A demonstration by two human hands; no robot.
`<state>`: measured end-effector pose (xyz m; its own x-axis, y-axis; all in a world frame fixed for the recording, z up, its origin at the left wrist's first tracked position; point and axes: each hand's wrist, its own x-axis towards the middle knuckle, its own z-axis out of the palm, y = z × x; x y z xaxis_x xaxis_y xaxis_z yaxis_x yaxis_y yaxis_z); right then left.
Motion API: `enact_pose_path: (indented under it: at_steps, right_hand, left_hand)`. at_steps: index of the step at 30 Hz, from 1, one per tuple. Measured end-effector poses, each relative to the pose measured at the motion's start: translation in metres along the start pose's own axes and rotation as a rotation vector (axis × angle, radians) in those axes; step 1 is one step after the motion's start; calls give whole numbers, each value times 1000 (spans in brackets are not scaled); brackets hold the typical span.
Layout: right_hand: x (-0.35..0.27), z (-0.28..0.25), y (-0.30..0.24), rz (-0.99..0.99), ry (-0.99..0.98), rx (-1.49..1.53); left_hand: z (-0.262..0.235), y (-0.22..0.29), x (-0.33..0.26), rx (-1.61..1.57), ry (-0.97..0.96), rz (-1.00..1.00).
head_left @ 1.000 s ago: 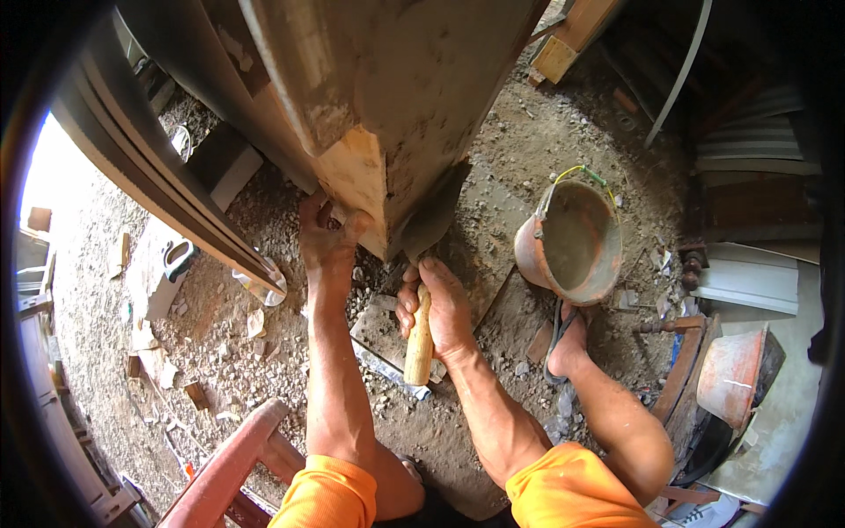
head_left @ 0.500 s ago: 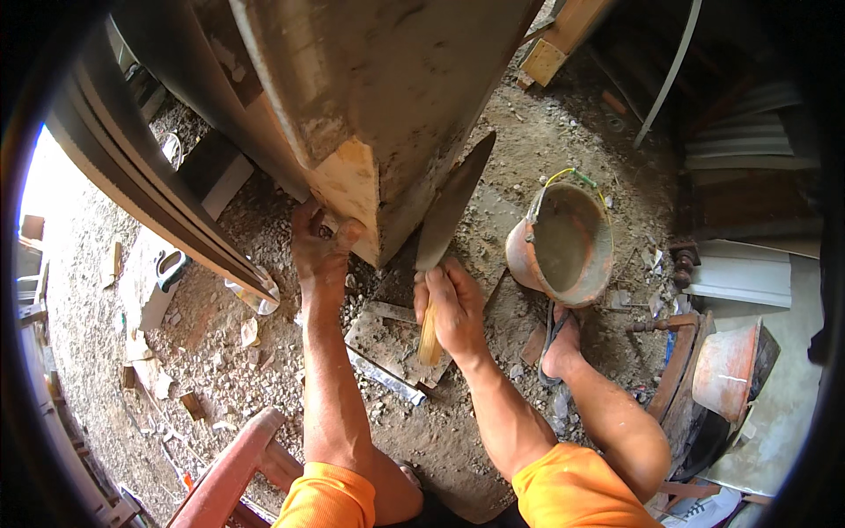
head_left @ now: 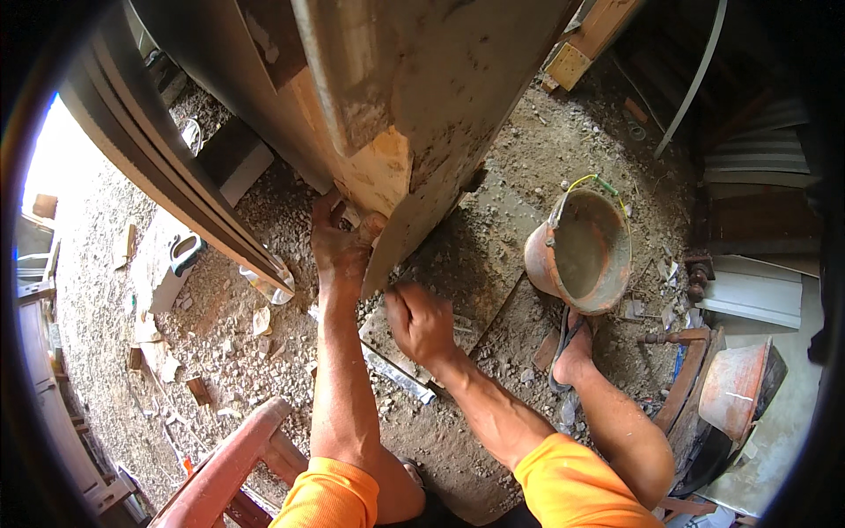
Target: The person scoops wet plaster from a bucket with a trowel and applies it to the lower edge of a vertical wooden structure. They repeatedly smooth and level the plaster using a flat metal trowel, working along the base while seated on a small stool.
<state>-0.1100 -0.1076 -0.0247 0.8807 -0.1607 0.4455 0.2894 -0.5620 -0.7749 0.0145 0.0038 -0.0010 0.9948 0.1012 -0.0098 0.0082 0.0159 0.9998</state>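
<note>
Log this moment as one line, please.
right hand: gripping trowel | blade: at column's lower corner | left hand: beside column's base | bucket: right of column, grey mix inside

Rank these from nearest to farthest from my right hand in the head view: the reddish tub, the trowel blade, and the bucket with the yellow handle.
1. Trowel blade: right at your right hand, just beyond the fist.
2. Bucket: to the hand's right, a little farther forward.
3. Reddish tub: farthest, over toward the picture's right edge.
</note>
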Motion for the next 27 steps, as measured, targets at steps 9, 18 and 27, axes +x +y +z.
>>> enact_pose_path:
  at_steps: [9, 18, 27]
  right_hand:
    - [-26, -16, -40, 725, 14, 999]
    - [4, -26, -90, 377, -110, 891]
    - [59, -30, -36, -119, 237, 63]
  left_hand:
    - [-4, -3, -3, 17, -20, 53]
    - [-1, -8, 0, -16, -3, 88]
    - [2, -2, -4, -88, -13, 66]
